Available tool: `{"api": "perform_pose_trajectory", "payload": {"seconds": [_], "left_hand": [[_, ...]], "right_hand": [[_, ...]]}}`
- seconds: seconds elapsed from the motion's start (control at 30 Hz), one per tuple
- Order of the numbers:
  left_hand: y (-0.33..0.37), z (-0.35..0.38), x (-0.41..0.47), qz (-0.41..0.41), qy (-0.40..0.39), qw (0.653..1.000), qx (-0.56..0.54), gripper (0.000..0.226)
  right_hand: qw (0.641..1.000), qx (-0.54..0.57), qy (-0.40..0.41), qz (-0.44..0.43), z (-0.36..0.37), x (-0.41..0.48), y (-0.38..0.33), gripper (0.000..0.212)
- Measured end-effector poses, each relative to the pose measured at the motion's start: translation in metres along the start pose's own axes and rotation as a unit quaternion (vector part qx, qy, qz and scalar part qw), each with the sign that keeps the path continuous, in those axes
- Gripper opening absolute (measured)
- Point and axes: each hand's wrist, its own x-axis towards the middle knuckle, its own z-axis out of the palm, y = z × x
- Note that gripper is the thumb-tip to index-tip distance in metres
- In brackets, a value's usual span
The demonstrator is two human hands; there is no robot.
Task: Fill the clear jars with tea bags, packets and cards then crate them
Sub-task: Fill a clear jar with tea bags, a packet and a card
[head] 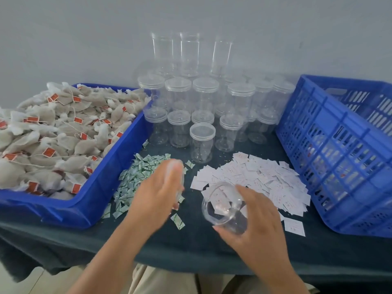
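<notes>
clear jar (222, 209) is in the right hand (254, 219), fingers wrapped round its body, thumb on the top side. it has no lid on and is tipped over so the open mouth faces left and a bit toward the camera. it sits right over the near edge of the cards (254, 175), which are a loose white pile on the dark table cloth (191, 247).

left hand (157, 194) is over the pile of little green and white packets (135, 177). it's motion blurred, and there's something pale at the fingertips, but honestly can't tell if it's gripping anything or just loose.

tea bags (53, 132) with red tags are heaped in the blue tray (101, 187) on the left. lidded empty jars (202, 143) stand in a cluster at the middle back, with taller stacked jars (188, 54) against the wall behind them. blue crate (331, 145) is on the right, just beside the cards; stuff shows through its slots but it's too blurry to name.
</notes>
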Motion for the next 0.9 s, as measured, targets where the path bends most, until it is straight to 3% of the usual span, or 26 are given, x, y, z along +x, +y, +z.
{"api": "perform_pose_trajectory", "payload": {"seconds": [0.03,0.1,0.2,0.33,0.43,0.57,0.67,0.77,0.9], "left_hand": [[-0.006,0.002,0.011,-0.061,-0.010,0.998,-0.026,0.043],[-0.019,0.019,0.029,-0.089,-0.041,0.995,0.028,0.042],[-0.035,0.053,0.051,-0.052,-0.034,0.977,0.202,0.050],[-0.039,0.073,0.067,0.001,-0.013,0.921,0.389,0.046],[-0.032,0.064,0.064,0.011,-0.011,0.929,0.369,0.064],[-0.010,0.002,0.053,0.077,0.104,0.946,0.297,0.059],[0.002,-0.074,0.057,0.058,0.156,0.950,0.263,0.058],[-0.002,-0.141,0.083,-0.044,0.112,0.930,0.346,0.031],[-0.029,-0.173,0.116,-0.172,-0.054,0.842,0.508,0.062]], "right_hand": [[0.998,0.029,0.020,0.044,-0.002,-0.001,0.002,0.105],[0.987,0.103,0.023,0.123,-0.004,-0.006,0.001,0.108],[0.965,0.196,0.025,0.174,-0.003,-0.009,-0.008,0.106],[0.951,0.249,0.028,0.184,0.007,-0.012,-0.020,0.107],[0.952,0.248,0.025,0.178,0.019,-0.014,-0.027,0.111],[0.942,0.287,-0.006,0.173,0.039,-0.008,-0.038,0.110],[0.935,0.310,-0.022,0.172,0.051,-0.003,-0.048,0.104],[0.927,0.337,-0.018,0.166,0.061,0.000,-0.056,0.097],[0.916,0.365,-0.019,0.165,0.071,-0.003,-0.058,0.100]]}}
